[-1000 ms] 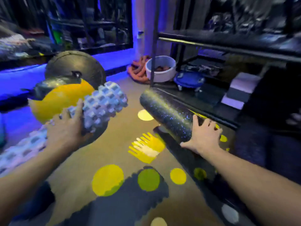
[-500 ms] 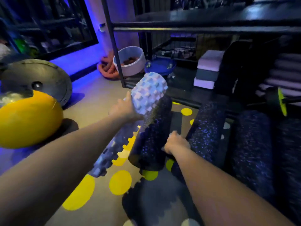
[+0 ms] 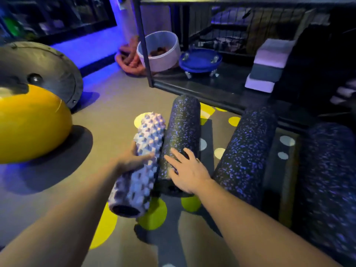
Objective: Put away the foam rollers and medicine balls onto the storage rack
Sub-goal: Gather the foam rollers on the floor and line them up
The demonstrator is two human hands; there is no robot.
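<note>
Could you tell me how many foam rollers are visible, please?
4: white knobbly roller in the left hand, speckled black roller under the right hand, third roller beside it, fourth roller far right. More may be hidden.

Both bare forearms reach forward from the near edge and converge toward the middle, the left forearm (image 3: 67,218) from the near left and the right forearm (image 3: 250,218) from the near right. The left hand (image 3: 131,160) grips the white knobbly roller (image 3: 146,132) from its left side, with the thumb lying across the top and the fingers hidden underneath. The right hand (image 3: 189,173) lies palm down on the near part of the black speckled roller (image 3: 183,122), its fingers straight, spread and pointing far and left. The two hands are just beside each other, apart.
</note>
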